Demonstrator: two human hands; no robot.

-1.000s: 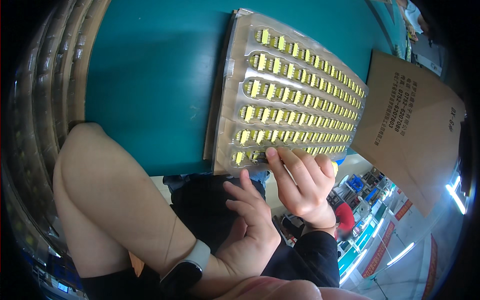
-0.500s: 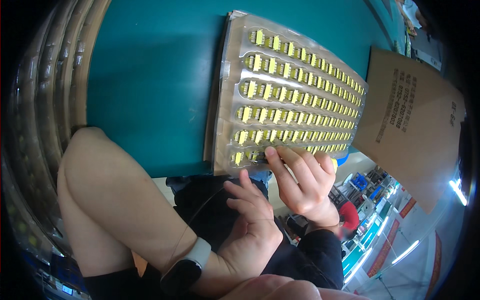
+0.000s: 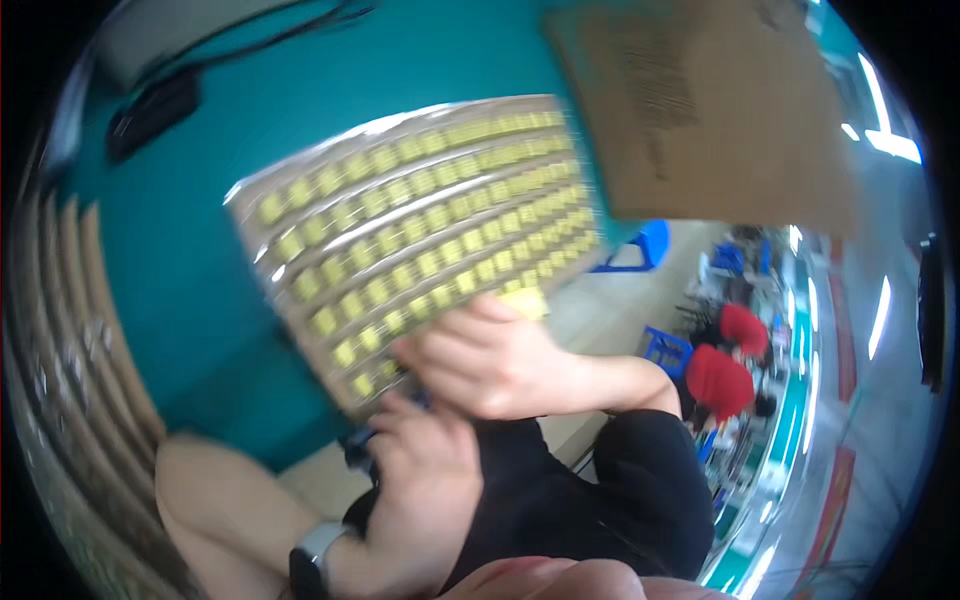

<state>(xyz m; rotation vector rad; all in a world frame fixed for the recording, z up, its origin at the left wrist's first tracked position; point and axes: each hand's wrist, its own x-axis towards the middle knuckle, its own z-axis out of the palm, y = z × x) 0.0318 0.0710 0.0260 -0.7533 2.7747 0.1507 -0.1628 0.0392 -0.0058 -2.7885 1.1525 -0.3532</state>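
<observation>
A clear plastic tray (image 3: 268, 262) holds rows of small yellow parts with pale pins, blurred now. It lies on brown cardboard on the green table. My right hand (image 3: 490, 360) bends over the tray's near row, its fingers curled and closed, their tips hidden. Just below it, at the near left corner, my left hand (image 3: 425, 465) has its fingers drawn together, smeared by motion. What either hand grips is too blurred to make out. A plain yellow thing (image 3: 528, 302) shows beyond my right knuckles. On my left wrist sits a watch (image 3: 310, 560) with a pale strap.
Stacked trays with cardboard edges (image 3: 85, 330) rise along the left. A black device with a cable (image 3: 155, 112) lies at the far left of the green table (image 3: 420, 60). A cardboard box flap (image 3: 700, 120) stands at the right. Beyond are blue stools (image 3: 650, 245) and people in red (image 3: 720, 380).
The whole view has turned, so the tray appears slanted and farther left. My hands have come close together, the left one's fingers now drawn in rather than spread.
</observation>
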